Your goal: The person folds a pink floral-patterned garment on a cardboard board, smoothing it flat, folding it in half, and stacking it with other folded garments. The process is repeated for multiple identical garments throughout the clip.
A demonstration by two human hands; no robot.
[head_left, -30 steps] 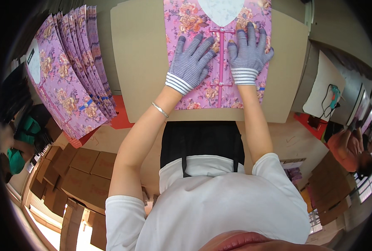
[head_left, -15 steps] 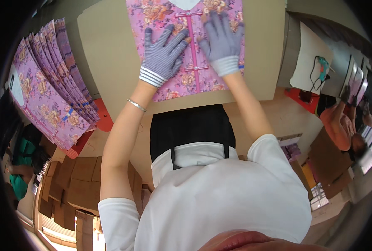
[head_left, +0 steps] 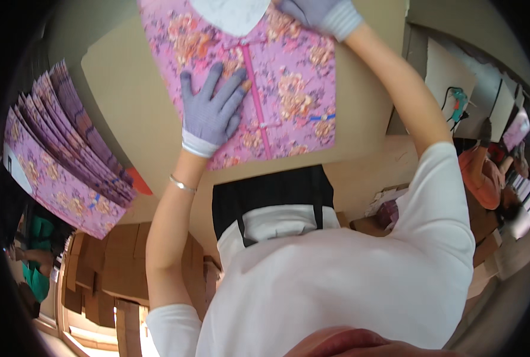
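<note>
A pink-purple floral piece shaped like a folded top (head_left: 292,89) lies before me, with a white rounded neckline, a darker pink centre strip and knot-style fastenings. My left hand (head_left: 210,116), in a grey-lilac knit glove, rests flat on its left half. Its fingers are spread, the bare thumb tip beside the centre strip. Gloved alike, my right hand (head_left: 321,15) reaches over the piece's upper right by the neckline. Its fingers look stretched out, though blurred and partly cut by the upper edge; I see nothing held in them.
Beneath the piece is a tan board (head_left: 116,77). At left stands a fanned stack of similar floral pieces (head_left: 68,172). A teal glue gun (head_left: 457,104) with a cord lies at right. Brown cartons (head_left: 122,262) fill the lower left. Another person (head_left: 482,178) is at far right.
My right hand has moved up from the piece's right half to its neckline. In the picture, the piece sits further left and slightly tilted, with my left hand still flat on it.
</note>
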